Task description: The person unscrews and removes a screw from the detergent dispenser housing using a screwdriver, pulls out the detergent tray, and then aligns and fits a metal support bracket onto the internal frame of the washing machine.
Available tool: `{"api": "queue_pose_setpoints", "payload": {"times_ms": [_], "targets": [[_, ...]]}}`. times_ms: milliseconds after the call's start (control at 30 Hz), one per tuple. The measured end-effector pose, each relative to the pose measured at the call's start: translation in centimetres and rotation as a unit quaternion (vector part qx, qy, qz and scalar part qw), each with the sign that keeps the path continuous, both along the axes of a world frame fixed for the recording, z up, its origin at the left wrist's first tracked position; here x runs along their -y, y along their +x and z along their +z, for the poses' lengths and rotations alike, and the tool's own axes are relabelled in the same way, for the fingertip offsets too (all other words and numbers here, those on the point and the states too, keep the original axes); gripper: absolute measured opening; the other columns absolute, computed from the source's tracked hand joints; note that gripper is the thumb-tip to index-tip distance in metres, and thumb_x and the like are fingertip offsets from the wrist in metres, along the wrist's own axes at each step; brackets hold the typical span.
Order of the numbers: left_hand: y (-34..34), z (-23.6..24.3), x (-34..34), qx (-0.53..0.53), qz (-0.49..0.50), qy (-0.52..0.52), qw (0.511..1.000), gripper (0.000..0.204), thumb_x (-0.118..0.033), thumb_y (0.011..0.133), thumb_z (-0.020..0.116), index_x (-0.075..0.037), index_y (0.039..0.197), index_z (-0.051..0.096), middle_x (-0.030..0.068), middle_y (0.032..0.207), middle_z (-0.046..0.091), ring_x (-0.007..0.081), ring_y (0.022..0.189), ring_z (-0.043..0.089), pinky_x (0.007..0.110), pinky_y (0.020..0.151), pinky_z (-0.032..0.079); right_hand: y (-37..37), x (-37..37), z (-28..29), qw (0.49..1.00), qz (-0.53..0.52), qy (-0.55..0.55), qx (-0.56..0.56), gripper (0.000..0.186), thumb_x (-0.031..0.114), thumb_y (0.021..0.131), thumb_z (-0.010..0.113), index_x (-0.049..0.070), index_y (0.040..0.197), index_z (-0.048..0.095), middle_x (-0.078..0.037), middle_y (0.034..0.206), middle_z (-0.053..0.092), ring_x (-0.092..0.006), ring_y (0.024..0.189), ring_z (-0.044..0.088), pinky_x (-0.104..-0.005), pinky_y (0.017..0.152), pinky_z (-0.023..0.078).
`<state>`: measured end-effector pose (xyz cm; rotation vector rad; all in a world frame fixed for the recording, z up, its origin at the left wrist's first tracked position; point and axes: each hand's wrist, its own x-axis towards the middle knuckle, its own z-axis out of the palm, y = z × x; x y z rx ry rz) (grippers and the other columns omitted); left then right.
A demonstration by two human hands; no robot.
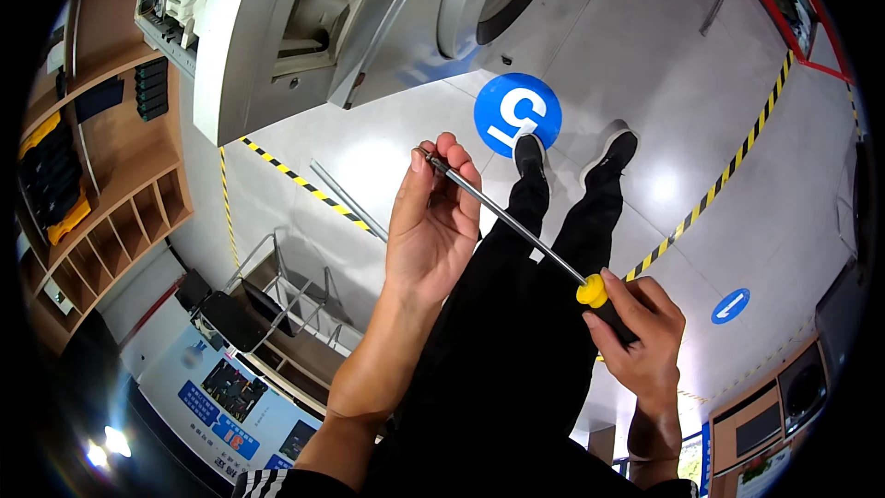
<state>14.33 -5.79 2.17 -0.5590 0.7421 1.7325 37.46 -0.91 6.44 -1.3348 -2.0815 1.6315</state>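
My right hand (641,327) grips the black and yellow handle of a long screwdriver (516,226). Its steel shaft slants up and to the left toward my left hand (433,221). There, thumb and fingers are curled together, palm up, around a small metal piece (425,153) at the screwdriver's tip. It looks like a screw, though the fingertips partly cover it. Beyond my hands stands a grey front-loading washing machine (263,97) with a round door (461,5). The machine's upper left side lies exposed, and a recess shows in its front.
Black-yellow tape (728,171) marks the floor on both sides. A metal strip (346,198) lies left of my hands. Chairs (244,314) and wooden shelves (129,231) stand at the left. A red-framed object (820,60) is at the upper right, a thin rod (717,5) near it.
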Motion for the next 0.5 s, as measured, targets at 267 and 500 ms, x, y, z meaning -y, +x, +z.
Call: {"api": "queue_pose_setpoints", "payload": {"times_ms": [267, 500], "targets": [[-2.6, 0.0, 0.0, -0.027, 0.010, -0.038, 0.999, 0.016, -0.021, 0.092, 0.053, -0.006, 0.097, 0.059, 0.0037, 0.100, 0.061, 0.0132, 0.092, 0.060, 0.026, 0.086, 0.052, -3.1, -1.4, 0.6, 0.959, -0.037, -0.278, -0.037, 0.036, 0.012, 0.079, 0.065, -0.004, 0.111, 0.058, -0.015, 0.084, 0.066, -0.0199, 0.069, 0.065, -0.0212, 0.061, 0.047], [-7.2, -0.1, -1.3, -0.056, 0.076, 0.002, 0.996, 0.022, -0.019, 0.092, 0.053, 0.000, 0.100, 0.059, 0.0071, 0.099, 0.063, 0.0159, 0.095, 0.060, 0.027, 0.086, 0.052, -8.3, -1.1, -1.4, 0.991, -0.005, -0.068, -0.111, 0.036, 0.007, 0.078, 0.067, -0.005, 0.112, 0.058, -0.015, 0.080, 0.064, -0.0203, 0.067, 0.063, -0.0236, 0.057, 0.047]]}}
